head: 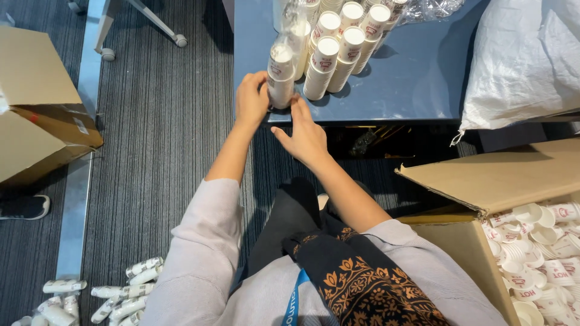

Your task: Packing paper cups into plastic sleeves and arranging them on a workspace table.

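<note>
A: Where are the hands just now?

B: Both are at the near edge of the blue-grey tabletop [417,78]; the left hand [251,99] is wrapped about a tall stack of white paper cups in a clear plastic sleeve [281,75], fingers curled on its left side; the right hand [307,137] lies open just beside the stack's foot, fingers spread, perhaps brushing it, though I cannot tell for sure.

A: And the stack itself?

B: It stands at the very edge of the tabletop, leaning away from the person; just behind it more upright stacks of the same white paper cups [341,45] crowd together, touching or nearly so.

A: What could go wrong?

B: In my judgement the stack is tall and narrow and sits right at the lip; a nudge from the open right hand, or a loosened grip, could tip it off onto the grey carpeted floor [157,151]; tipped the other way, it could knock the neighbouring stacks over.

A: Anything else about?

B: An open brown cardboard box of loose white cups [538,253] sits at the right; sleeved cup stacks lying on the floor [103,296] show at lower left; a large white woven sack [525,60] rests on the tabletop at far right.
</note>
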